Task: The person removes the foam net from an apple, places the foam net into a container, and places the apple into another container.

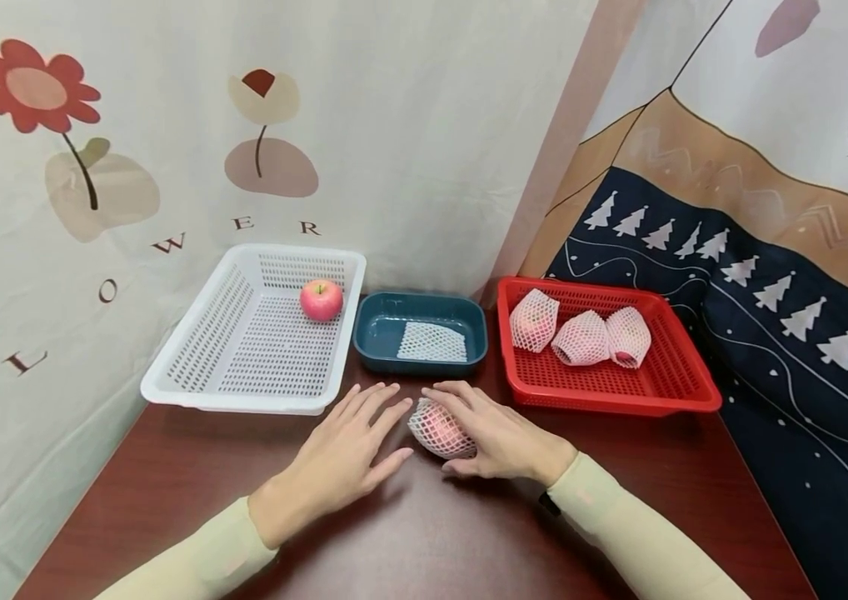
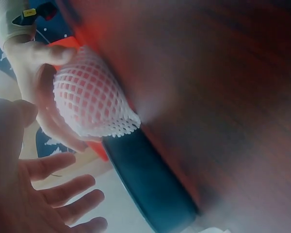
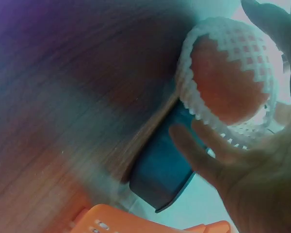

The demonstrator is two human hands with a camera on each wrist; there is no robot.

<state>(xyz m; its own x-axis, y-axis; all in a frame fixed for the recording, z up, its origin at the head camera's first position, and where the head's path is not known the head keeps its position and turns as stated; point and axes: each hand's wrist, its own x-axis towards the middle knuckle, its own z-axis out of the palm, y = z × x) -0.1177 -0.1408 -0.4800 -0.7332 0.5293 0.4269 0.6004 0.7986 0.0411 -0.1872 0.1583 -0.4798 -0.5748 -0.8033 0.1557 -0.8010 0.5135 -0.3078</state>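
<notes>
A foam-netted apple (image 1: 441, 430) lies at the middle of the table, its white mesh sleeve drawn over the fruit. My right hand (image 1: 495, 433) holds it from the right, fingers over the far side and thumb on the near side. In the right wrist view, the sleeve's open end shows the apple's bare red skin (image 3: 223, 82). My left hand (image 1: 341, 454) hovers just left of the apple with fingers spread, holding nothing. The left wrist view shows the left fingers (image 2: 68, 199) apart from the netted apple (image 2: 89, 97).
A white basket (image 1: 244, 400) at the back left holds one bare apple (image 1: 321, 300). Behind the hands, a dark teal tray (image 1: 420, 367) contains a flat foam net (image 1: 431, 342). At the back right, a red basket (image 1: 604, 404) carries several netted apples (image 1: 581, 337). Printed curtains hang behind.
</notes>
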